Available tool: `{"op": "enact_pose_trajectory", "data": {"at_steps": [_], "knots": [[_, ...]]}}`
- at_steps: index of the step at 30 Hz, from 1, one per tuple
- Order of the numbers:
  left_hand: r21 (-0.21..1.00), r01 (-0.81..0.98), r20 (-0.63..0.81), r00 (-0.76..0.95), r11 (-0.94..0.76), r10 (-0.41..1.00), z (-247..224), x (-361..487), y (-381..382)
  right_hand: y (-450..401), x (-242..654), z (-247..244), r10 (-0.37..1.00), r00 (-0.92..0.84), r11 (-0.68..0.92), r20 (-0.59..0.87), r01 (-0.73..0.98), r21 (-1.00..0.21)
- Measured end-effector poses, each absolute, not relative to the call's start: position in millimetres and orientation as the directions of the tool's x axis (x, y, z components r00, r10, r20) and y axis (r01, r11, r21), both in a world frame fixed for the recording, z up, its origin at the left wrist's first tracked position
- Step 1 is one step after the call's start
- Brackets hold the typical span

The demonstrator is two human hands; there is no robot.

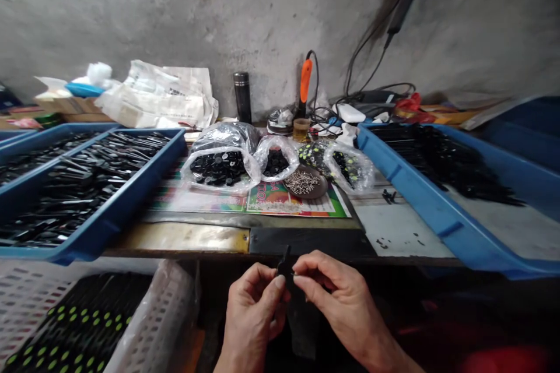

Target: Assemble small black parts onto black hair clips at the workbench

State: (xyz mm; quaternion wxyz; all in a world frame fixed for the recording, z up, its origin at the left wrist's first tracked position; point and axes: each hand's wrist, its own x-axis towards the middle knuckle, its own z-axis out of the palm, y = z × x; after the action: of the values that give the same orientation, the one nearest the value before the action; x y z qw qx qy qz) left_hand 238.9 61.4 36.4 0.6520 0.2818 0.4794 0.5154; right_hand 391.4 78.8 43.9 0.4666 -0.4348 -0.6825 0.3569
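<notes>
Just below the front edge of the bench, my left hand (257,302) pinches a slim black plastic part (286,260) between thumb and fingers, its narrow end pointing up. My right hand (343,297) is closed in a pinch at the right side of that part, thumb and forefinger close together. Whatever lies between those right fingertips is too small to make out. On the bench beyond stand an open bag of black round caps (219,168), a smaller bag of black pieces (276,162) and a dish of small metal screws or pins (303,182).
Blue trays of black parts flank the bench, one left (126,201) and one right (420,204). A bag of black-and-green pieces (350,169) lies by the dish. Behind stand an orange-handled tool (305,80) and a black flask (242,96). A white basket (151,309) sits lower left.
</notes>
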Motion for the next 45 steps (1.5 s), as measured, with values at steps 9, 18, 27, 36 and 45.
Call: {"op": "enact_pose_trajectory", "data": {"at_steps": [9,18,27,36,45], "knots": [[0.958,-0.216,-0.204,-0.061,0.186,0.977,24.4,238.4,52.7,71.3,380.2,43.4,0.957,-0.112,0.283,0.268,0.153,-0.947],[0.999,0.042,0.004,-0.134,0.002,0.991,26.0,240.4,43.9,66.4,376.0,45.4,0.986,-0.056,0.157,0.155,0.033,-0.987],[0.973,-0.187,-0.147,-0.034,0.138,0.989,22.3,243.3,43.2,75.2,377.3,32.3,0.982,-0.183,-0.079,-0.042,-0.200,-0.977],[0.930,-0.304,-0.209,0.023,0.206,0.978,22.1,245.9,44.9,69.4,373.5,35.3,0.978,-0.203,-0.067,-0.057,-0.045,-0.997],[0.919,-0.321,-0.235,0.018,0.228,0.972,25.8,247.2,43.1,73.7,372.1,23.8,0.976,-0.209,-0.080,-0.052,-0.127,-0.989]]}}
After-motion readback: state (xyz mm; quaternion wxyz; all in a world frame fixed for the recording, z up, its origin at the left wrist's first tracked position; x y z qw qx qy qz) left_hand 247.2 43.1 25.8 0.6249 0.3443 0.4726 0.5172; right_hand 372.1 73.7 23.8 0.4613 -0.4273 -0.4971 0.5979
